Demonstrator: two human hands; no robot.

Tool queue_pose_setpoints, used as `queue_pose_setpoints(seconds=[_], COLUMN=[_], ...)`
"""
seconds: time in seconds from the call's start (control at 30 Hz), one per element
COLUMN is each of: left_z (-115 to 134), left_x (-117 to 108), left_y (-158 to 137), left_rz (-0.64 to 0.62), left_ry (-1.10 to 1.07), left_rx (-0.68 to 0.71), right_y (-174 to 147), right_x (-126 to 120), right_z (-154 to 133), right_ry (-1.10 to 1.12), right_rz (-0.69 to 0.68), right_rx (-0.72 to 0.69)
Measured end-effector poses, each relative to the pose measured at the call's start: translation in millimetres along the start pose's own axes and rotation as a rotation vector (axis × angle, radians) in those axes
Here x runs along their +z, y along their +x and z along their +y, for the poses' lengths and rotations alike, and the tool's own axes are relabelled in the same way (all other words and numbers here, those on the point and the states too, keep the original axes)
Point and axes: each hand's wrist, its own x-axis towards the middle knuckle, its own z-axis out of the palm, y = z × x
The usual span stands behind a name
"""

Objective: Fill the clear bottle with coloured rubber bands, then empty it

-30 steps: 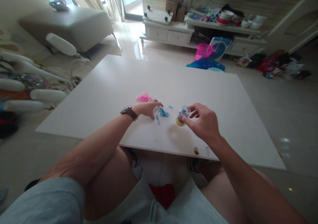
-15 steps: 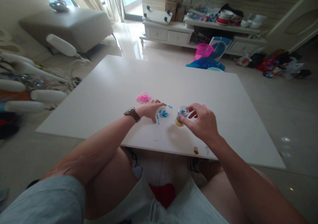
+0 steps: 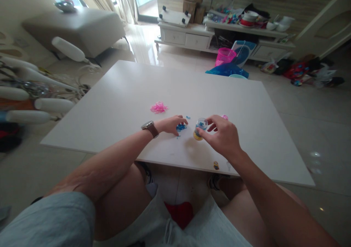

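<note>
Head view: your right hand (image 3: 223,137) grips a small light jar (image 3: 200,128) by its sides; left fingers (image 3: 181,121) pinch soft blue bands (image 3: 181,127).

One view only, from the camera worn on my head. It faces forward and down, across my lap to the white table (image 3: 131,93) and on to the room beyond. Nearest the lens, at the bottom edge: my thighs and shorts. Middle range: both forearms running up to my left hand (image 3: 172,125) and right hand (image 3: 223,137), close together near the near edge of the table. Far range, top of frame: floor, low cabinet (image 3: 183,37), curtains. Wide lens; straight edges bow outward. No second view to share ground with.
</note>
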Motion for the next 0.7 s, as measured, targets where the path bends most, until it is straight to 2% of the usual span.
queue_pose_setpoints(seconds=[0.23, 0.4, 0.57, 0.7], left_z=[6, 9, 16, 17], left_x=[-1, -2, 4, 2], left_y=[3, 4, 8, 9], left_rz=[0.019, 0.143, 0.043, 0.065], left_ry=[-0.003, 0.056, 0.115, 0.132], left_rx=[0.013, -0.031, -0.115, -0.102], right_y=[0, 1, 2, 1], right_x=[1, 1, 1, 0], right_z=[-1, 0, -3, -4], right_ry=[-0.005, 0.005, 0.006, 0.002], right_rz=[-0.008, 0.005, 0.0, -0.014], right_rx=[0.0, 0.002, 0.002, 0.005])
